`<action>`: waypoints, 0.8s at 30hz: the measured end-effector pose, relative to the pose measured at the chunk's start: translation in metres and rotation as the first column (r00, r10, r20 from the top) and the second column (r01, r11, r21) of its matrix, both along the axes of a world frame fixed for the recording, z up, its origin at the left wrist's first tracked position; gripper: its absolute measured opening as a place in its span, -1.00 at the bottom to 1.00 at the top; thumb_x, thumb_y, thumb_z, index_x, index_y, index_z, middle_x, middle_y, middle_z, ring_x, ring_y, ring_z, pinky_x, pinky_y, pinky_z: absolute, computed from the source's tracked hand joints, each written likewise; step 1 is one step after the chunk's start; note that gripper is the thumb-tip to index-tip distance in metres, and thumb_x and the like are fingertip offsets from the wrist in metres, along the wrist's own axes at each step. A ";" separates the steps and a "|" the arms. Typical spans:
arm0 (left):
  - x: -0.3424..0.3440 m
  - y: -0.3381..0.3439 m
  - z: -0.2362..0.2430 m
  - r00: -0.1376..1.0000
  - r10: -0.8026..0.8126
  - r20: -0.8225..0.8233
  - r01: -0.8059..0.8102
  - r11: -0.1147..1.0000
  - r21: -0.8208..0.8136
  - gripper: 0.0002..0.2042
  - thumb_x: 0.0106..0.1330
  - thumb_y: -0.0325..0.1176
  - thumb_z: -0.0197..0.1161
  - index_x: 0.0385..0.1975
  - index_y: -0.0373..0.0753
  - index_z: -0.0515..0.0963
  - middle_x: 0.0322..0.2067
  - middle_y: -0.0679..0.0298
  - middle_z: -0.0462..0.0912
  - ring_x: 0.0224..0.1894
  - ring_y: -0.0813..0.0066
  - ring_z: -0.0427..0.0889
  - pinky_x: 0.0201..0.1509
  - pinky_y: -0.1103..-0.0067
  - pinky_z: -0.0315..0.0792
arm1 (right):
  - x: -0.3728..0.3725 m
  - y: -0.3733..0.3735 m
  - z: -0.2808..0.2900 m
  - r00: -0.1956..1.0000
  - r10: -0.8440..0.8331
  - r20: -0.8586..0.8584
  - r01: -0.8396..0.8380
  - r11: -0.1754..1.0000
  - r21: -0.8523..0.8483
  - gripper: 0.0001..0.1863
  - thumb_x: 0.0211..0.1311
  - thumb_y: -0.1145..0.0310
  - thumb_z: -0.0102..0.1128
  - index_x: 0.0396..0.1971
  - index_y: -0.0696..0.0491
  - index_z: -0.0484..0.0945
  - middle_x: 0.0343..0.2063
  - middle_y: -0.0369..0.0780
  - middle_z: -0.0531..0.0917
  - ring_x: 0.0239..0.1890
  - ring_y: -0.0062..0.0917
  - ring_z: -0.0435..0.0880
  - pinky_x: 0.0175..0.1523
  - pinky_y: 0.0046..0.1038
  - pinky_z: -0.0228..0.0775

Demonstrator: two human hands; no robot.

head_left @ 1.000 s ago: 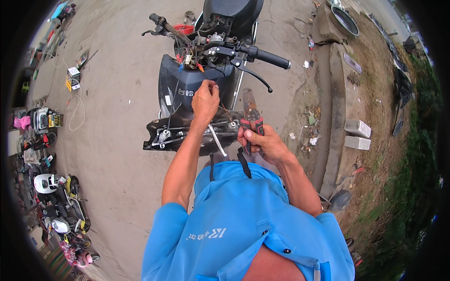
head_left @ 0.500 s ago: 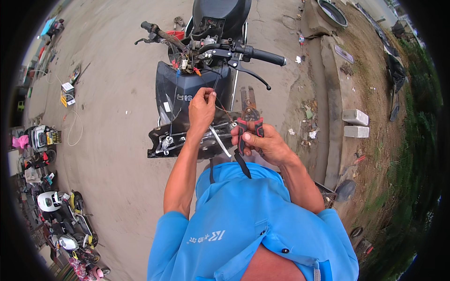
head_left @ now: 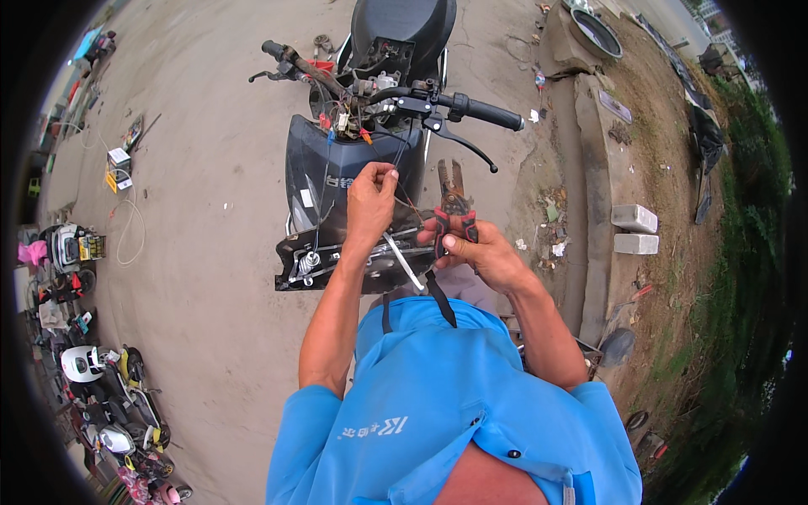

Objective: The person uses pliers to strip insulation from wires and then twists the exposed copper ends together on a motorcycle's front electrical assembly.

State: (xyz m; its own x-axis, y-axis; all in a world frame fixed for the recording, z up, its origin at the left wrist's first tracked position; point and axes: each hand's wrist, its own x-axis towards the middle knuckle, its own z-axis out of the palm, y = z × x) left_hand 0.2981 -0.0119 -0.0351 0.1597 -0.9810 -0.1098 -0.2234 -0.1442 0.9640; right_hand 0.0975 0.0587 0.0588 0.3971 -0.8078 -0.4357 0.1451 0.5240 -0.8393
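My left hand (head_left: 370, 202) is closed in a pinch on a thin dark wire (head_left: 401, 155) in front of a scooter's dark front panel (head_left: 349, 164). From that pinch a reddish-brown length of wire slants down toward my right fingers. My right hand (head_left: 488, 254) grips wire strippers (head_left: 455, 202) by their red-and-black handles, jaws pointing away from me. Whether the right fingertips also touch the wire's end is hard to make out. Above the panel, loose wires with red, blue and orange connectors (head_left: 365, 135) stick out around the exposed handlebar (head_left: 404, 99).
A brake lever (head_left: 467, 143) juts out to the right. Below the panel lies an open dark housing with a headlight part (head_left: 307, 263). Several parked scooters (head_left: 84, 364) line the left. White blocks (head_left: 635, 219) and a curb (head_left: 596, 194) stand at the right.
The scooter and both hands sit slightly further right in the picture, as the view has shifted. My right fingers have moved up a little beside the strippers' handles. Both hands keep their grips.
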 end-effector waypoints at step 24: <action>0.021 0.004 -0.001 0.979 0.082 -0.185 -0.049 0.983 0.175 -0.76 0.42 -0.37 0.17 -0.14 -0.46 0.62 -0.45 0.18 0.71 -0.37 0.50 0.66 -0.23 0.54 0.50 | 0.002 -0.108 -0.092 0.633 0.468 -0.616 -0.543 0.836 0.077 -0.68 0.41 0.51 0.13 0.11 0.25 0.54 -0.22 -0.29 0.65 -0.34 -0.64 0.51 -0.18 -0.47 0.48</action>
State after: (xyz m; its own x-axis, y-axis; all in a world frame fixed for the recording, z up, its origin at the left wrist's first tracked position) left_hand 0.3188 -0.0075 -0.0357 0.1832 -0.9337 -0.3075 -0.0227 -0.3168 0.9482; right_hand 0.0995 -0.0491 -0.0336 0.4499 -0.6139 -0.6487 -0.6558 0.2660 -0.7066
